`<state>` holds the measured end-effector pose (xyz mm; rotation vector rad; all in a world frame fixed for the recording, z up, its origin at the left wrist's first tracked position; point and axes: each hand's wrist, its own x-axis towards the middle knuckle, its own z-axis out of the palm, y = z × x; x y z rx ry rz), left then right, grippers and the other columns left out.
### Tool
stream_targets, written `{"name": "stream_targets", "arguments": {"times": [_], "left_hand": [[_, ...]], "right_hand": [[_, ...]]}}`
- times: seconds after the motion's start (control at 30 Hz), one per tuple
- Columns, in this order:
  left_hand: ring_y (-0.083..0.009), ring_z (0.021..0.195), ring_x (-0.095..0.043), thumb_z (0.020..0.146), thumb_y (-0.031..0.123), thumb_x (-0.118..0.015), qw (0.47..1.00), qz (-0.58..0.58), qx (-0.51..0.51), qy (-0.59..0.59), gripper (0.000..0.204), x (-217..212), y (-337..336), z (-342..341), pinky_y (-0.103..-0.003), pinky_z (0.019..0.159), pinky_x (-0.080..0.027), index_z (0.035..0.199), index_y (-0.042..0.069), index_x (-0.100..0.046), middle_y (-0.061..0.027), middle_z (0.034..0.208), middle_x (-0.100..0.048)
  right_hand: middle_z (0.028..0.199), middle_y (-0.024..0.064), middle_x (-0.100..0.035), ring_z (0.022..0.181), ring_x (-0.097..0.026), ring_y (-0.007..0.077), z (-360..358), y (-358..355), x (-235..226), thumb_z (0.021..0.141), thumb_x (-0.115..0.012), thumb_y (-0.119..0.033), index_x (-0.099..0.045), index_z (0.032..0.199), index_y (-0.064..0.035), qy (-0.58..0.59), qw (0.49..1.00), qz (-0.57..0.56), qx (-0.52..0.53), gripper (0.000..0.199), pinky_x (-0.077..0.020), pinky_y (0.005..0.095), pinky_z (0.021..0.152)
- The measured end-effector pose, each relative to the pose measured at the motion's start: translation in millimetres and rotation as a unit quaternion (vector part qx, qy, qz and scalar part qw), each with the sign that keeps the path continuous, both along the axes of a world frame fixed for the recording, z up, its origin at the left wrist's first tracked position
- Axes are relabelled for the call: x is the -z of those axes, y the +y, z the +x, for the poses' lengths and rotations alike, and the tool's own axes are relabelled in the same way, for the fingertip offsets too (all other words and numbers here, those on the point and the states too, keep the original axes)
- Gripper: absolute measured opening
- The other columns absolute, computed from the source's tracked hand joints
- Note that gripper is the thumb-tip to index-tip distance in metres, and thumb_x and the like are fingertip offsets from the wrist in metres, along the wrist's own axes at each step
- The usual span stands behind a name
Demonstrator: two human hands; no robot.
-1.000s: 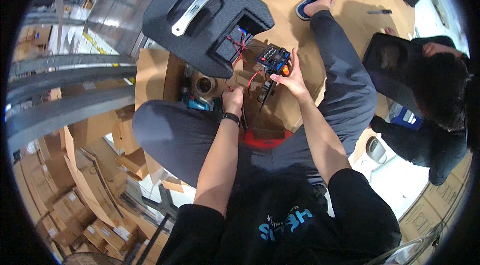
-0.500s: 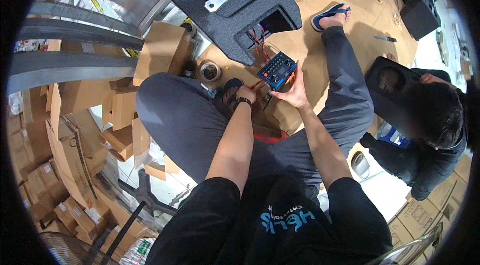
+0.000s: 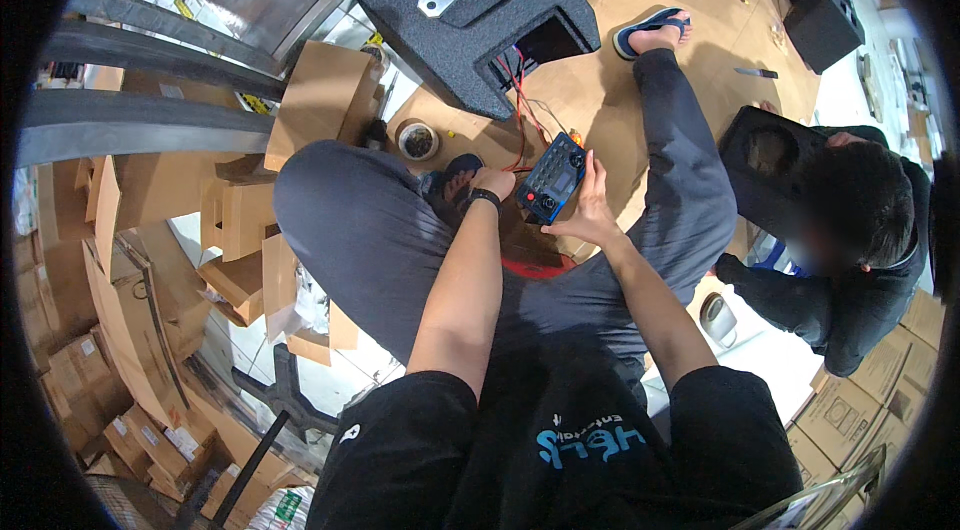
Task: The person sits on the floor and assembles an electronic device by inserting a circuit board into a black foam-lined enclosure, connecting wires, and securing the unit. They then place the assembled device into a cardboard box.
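Black rectangular control panel with blue edges (image 3: 554, 176), tilted above a flat brown cardboard sheet (image 3: 622, 120). Left to right: large black textured speaker cabinet (image 3: 450, 55); left hand (image 3: 492, 184), fingers curled just beside the panel, whether pinching anything cannot be told; thin red wires (image 3: 521, 118), hanging between cabinet and panel; right hand (image 3: 592, 213), thumb and fingers spread, gripping the panel's right side.
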<state>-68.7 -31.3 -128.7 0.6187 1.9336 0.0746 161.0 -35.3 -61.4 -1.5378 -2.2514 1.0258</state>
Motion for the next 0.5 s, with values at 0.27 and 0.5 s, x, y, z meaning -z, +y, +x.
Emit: {"name": "stream_targets", "arguments": {"times": [0.27, 0.5], "left_hand": [[-0.0385, 0.138, -0.052, 0.086, 0.014, -0.059, 0.988, 0.07, -0.14, 0.01, 0.066, 32.8, -24.1, 20.9, -0.042, 0.115, -0.041, 0.148, -0.005, -0.043, -0.0276, 0.149, -0.05], [-0.0391, 0.129, -0.06, 0.089, 0.013, -0.06, 0.992, 0.094, -0.074, 0.033, 0.065, 19.0, -29.2, 25.0, -0.042, 0.109, -0.047, 0.149, -0.005, -0.041, -0.0269, 0.144, -0.056]], "right_hand": [[0.157, 0.033, -0.016, 0.146, -0.025, 0.0511, -8.0, -12.3, -5.1, 0.044, -0.101, -0.05, 0.014, 0.161, -0.0036, -0.084, 0.996, -0.032, -0.024, 0.17, -0.0294, 0.0654, 0.116], [0.154, 0.0271, -0.033, 0.142, -0.035, 0.0469, -35.4, 4.6, -48.7, 0.076, -0.087, -0.033, -0.027, 0.158, -0.0012, 0.048, 0.988, 0.142, -0.025, 0.107, -0.0334, 0.0549, 0.117]]}}
